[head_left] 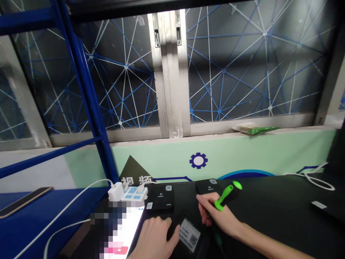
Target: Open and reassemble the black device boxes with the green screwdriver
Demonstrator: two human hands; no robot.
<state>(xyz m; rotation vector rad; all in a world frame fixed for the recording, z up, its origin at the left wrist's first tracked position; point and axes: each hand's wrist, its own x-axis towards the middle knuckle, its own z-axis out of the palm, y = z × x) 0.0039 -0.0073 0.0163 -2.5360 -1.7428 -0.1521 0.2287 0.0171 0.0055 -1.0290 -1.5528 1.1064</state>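
Note:
My right hand (215, 216) is closed around a bright green tool (226, 194). Its round end points up and to the right, while its lower end is hidden by the hand, so I cannot tell its exact kind. Below that hand and to its left lies a black device (201, 241) with a white barcode label (190, 234). My left hand (155, 235) lies palm down to the left of this device. Its thumb is apart from the fingers and reaches the label's left edge.
Two flat black boxes (161, 198) (208, 186) lie behind the hands. A white power strip (132, 193) with plugs stands left, beside a lit screen (124, 230). A phone (25, 201) is at far left. White cable (319, 180) and a dark labelled object (327, 211) lie right.

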